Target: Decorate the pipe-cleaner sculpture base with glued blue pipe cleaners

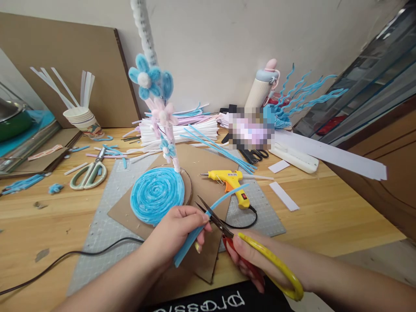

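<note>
My left hand [183, 229] is closed around a blue pipe cleaner strip [186, 249], pinching it near its middle. It looks wide below my fingers, and one thin end reaches up to the right. In my right hand [243, 255] are scissors [271, 255] with one yellow and one red handle loop. Their blades are parted, and the strip passes at or between them, close to my left fingertips. Just beyond my left hand lies a blue spiral disc [157, 195] on cardboard. Behind it rises a white fuzzy stem [144, 32] bearing blue and pink flowers [143, 80].
A yellow glue gun [232, 175] rests on the grey cutting mat [100, 221], its cord trailing toward me. Pale-handled scissors [89, 175] lie left. White pipe cleaners [182, 136], paper cups [81, 119] and a bottle [260, 89] are farther back.
</note>
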Motion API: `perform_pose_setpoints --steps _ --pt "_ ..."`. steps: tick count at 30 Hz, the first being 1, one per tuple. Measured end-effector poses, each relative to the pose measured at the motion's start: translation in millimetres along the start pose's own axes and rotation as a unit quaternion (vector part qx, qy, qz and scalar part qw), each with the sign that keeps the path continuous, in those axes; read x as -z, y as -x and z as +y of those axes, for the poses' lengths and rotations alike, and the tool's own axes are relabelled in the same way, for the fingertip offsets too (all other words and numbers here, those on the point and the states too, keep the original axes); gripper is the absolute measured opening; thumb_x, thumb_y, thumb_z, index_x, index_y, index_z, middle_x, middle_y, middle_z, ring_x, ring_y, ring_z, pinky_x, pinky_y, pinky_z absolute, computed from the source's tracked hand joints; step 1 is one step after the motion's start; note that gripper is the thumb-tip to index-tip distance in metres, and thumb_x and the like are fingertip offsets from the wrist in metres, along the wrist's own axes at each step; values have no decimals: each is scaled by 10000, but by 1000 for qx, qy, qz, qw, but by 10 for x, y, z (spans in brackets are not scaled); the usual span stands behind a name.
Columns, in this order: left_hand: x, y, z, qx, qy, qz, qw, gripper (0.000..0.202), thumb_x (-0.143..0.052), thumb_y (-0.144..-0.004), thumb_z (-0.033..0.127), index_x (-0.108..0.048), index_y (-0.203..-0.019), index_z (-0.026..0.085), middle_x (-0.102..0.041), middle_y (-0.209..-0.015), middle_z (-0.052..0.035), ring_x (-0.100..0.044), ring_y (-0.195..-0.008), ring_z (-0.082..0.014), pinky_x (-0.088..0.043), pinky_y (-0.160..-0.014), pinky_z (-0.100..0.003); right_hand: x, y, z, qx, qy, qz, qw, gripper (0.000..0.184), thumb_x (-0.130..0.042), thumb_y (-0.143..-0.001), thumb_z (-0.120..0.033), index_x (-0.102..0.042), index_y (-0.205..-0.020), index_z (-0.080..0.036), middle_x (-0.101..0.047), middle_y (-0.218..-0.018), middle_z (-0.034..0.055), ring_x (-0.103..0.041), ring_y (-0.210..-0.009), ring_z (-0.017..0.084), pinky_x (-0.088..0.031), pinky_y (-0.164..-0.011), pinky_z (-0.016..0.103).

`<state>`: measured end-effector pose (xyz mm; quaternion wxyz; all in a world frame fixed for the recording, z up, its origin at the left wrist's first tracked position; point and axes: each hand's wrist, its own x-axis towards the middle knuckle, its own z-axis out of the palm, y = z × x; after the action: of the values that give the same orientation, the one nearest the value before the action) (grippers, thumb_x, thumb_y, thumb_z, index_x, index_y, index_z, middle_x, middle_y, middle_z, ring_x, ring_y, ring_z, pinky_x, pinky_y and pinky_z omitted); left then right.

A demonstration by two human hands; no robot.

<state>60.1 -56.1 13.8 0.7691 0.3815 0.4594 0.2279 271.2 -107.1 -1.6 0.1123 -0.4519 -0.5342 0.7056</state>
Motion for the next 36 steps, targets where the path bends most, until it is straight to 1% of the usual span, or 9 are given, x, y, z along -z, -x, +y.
perform_pose_setpoints --steps 4,10,16,19,24,28,30,33,36 --pt "-15 -23 -24 25 4 11 1000 253 -656 -689 360 -655 -631 113 -575 -453 -4 -503 -368 -75 -364 -435 -170 -82 -47 1 -41 -26 25 999 692 -237 -767 -863 -416 -714 -197 -392 -549 -65 -372 -374 50 -320 -355 185" --pt "-12 -74 -59 44 22 23 999 239 -658 -668 347 -646 -622 112 -569 -444 0 -500 -325 -86 -367 -378 -173 -172 -131 -101 -111 -91 45 989 784 -313 -529 -988 -357 -642 -213 -330 -478 -96 -285 -337 26 -291 -288 160" --pt "-10 -79 -75 51 29 19 998 239 -660 -669 347 -645 -624 113 -569 -440 3 -505 -318 -85 -370 -361 -165 -166 -109 -112 -112 -89 58 988 796 -326 -508 -993 -370 -629 -207 -339 -473 -95 -296 -336 22 -292 -275 150" --pt "-13 -85 -79 51 35 17 998 234 -660 -662 340 -644 -612 113 -564 -433 4 -505 -314 -87 -371 -356 -166 -188 -114 -108 -124 -83 62 987 776 -329 -542 -980 -364 -619 -208 -333 -447 -100 -287 -312 19 -285 -260 143" --pt "-19 -78 -80 54 28 15 998 234 -661 -662 340 -648 -619 110 -563 -435 2 -512 -318 -92 -380 -358 -171 -220 -148 -110 -172 -82 71 979 627 -318 -789 -819 -331 -616 -216 -275 -397 -119 -220 -265 17 -265 -230 127" --pt "-17 -29 -16 27 36 19 999 256 -675 -667 361 -649 -632 108 -567 -442 -1 -503 -315 -87 -369 -359 -168 -18 -77 -207 -140 -51 7 989 603 -479 -756 -769 -377 -590 -199 -333 -427 -112 -284 -285 13 -374 -259 148" --pt "-5 -8 26 -10 53 38 998 263 -687 -673 367 -648 -647 108 -567 -452 2 -502 -325 -79 -371 -372 -164 140 -9 -284 -120 2 -12 993 581 -565 -725 -735 -397 -592 -195 -365 -407 -106 -330 -286 21 -363 -268 135" --pt "20 -5 67 -77 86 99 988 266 -697 -695 375 -631 -679 118 -546 -477 26 -493 -350 -66 -385 -392 -161 335 90 -366 -102 24 -42 994 586 -518 -765 -728 -410 -566 -188 -385 -394 -88 -358 -281 29 -334 -277 129" --pt "31 -23 68 -103 113 142 978 255 -689 -728 374 -611 -720 131 -543 -534 31 -502 -397 -77 -385 -373 -168 413 162 -386 -73 0 -76 994 609 -454 -793 -737 -439 -551 -178 -392 -406 -67 -369 -295 37 -321 -290 137"
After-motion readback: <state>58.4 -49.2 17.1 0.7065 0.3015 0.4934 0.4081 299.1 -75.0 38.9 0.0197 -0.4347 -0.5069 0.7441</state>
